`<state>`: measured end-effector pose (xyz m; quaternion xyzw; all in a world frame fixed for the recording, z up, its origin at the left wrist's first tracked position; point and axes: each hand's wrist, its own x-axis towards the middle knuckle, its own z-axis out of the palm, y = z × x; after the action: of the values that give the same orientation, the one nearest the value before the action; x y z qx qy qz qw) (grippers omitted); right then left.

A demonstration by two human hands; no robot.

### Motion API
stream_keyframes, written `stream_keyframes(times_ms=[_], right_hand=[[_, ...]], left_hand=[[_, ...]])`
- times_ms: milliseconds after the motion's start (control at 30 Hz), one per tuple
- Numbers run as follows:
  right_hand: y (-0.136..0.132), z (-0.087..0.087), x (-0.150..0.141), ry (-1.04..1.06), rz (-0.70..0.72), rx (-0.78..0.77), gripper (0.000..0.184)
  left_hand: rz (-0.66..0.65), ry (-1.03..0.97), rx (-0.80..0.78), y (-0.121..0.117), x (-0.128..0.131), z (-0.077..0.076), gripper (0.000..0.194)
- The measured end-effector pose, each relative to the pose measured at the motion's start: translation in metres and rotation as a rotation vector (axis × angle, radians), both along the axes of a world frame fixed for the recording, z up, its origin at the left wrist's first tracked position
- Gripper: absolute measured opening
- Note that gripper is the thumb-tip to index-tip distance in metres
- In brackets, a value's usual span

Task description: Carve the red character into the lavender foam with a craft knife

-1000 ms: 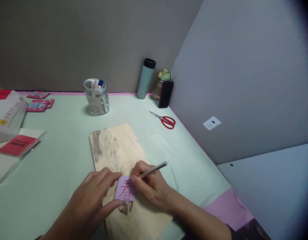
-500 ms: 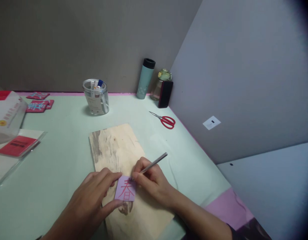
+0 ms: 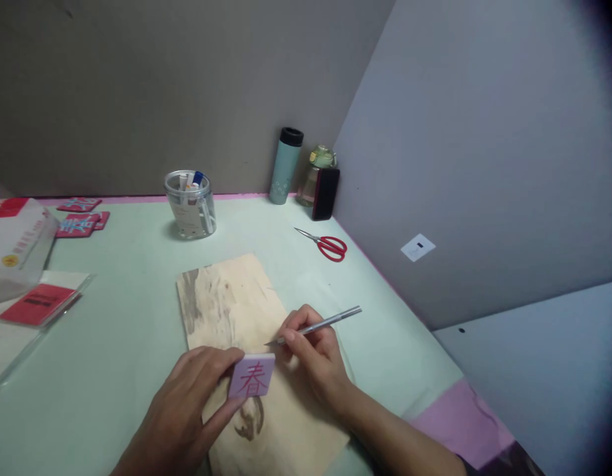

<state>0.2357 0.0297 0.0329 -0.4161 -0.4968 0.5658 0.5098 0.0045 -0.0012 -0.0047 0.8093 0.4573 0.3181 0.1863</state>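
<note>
My left hand pinches a small pink block with a red character drawn on its face and holds it tilted up off a pale wooden board. My right hand grips a thin silver craft knife like a pen. Its blade tip points left, just above the block's top edge and apart from it. Both hands hover over the near half of the board, which lies on the pale green table.
Red-handled scissors lie right of the board. A clear jar of pens, a teal flask, a glass bottle and a dark phone stand at the back. Red packets and a plastic bag sit at the left. Grey walls close the right side.
My left hand has lifted and tilted the pink block up from the board. My right hand drew the knife away from the block's face, up and to the right.
</note>
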Motion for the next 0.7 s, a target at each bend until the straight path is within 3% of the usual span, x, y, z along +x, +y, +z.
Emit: stream_keyframes(times_ms=[367, 700], right_hand=[[-0.003, 0.003, -0.001, -0.025, -0.023, 0.029, 0.033], [-0.003, 0.012, -0.004, -0.117, 0.038, -0.011, 0.028]], left_hand=[[0.029, 0.009, 0.067, 0.004, 0.007, 0.002, 0.035], [0.069, 0.045, 0.073, 0.004, 0.006, -0.009, 0.046]])
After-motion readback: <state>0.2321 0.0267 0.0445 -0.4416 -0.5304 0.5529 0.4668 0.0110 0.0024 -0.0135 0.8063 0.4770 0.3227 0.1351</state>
